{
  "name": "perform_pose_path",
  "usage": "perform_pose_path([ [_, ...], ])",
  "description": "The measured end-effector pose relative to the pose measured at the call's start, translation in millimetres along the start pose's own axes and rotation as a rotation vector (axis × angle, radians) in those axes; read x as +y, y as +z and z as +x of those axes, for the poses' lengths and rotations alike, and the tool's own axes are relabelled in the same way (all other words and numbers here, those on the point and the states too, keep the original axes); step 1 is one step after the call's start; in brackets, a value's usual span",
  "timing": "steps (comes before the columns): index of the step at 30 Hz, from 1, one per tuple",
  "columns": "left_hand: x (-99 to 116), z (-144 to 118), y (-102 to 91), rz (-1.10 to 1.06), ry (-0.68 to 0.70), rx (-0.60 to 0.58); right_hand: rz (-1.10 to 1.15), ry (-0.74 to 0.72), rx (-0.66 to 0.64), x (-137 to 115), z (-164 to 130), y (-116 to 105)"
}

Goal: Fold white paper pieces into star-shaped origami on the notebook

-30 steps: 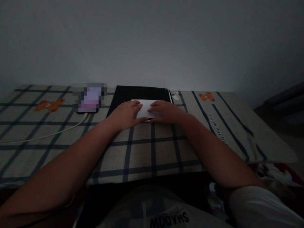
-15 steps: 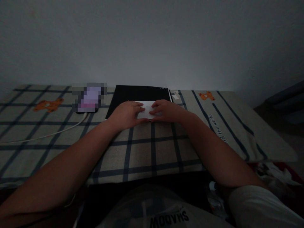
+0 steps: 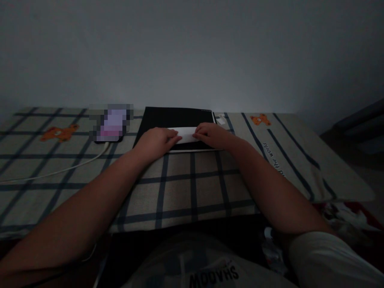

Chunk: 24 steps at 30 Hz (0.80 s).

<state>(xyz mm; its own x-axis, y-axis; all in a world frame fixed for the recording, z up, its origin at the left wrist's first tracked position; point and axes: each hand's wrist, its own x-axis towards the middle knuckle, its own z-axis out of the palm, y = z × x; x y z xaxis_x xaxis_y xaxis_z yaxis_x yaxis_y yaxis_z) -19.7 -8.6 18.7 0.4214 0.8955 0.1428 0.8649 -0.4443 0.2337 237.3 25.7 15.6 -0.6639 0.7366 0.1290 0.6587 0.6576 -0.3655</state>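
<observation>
Both hands, left hand point(image 3: 156, 141) and right hand point(image 3: 211, 135), are pressing flat on a folded white paper point(image 3: 186, 135) lying crosswise between them, gripping nothing.

Lighting's pretty dim so everything looks muted. The cloth point(image 3: 192, 188) is beige-grey with a dark navy grid of checks, plus little orange bear prints point(image 3: 59, 132) and some dark lettering near the right edge. On it sits a black board point(image 3: 175, 118) with a white folded paper point(image 3: 187, 135) on top. A white cable point(image 3: 57, 171) runs across the checks on the left. The wall point(image 3: 192, 52) is plain grey-white.
</observation>
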Motion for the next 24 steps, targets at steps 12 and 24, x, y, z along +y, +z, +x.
perform_pose_path([
  [12,-4.5,6.2,6.5,-0.066,-0.006,0.058,-0.049,0.167,0.072,6.9,5.8,7.4],
  [24,10.1,0.9,2.9,0.212,0.084,0.037,-0.084,0.174,0.177,8.7,5.9,19.8],
])
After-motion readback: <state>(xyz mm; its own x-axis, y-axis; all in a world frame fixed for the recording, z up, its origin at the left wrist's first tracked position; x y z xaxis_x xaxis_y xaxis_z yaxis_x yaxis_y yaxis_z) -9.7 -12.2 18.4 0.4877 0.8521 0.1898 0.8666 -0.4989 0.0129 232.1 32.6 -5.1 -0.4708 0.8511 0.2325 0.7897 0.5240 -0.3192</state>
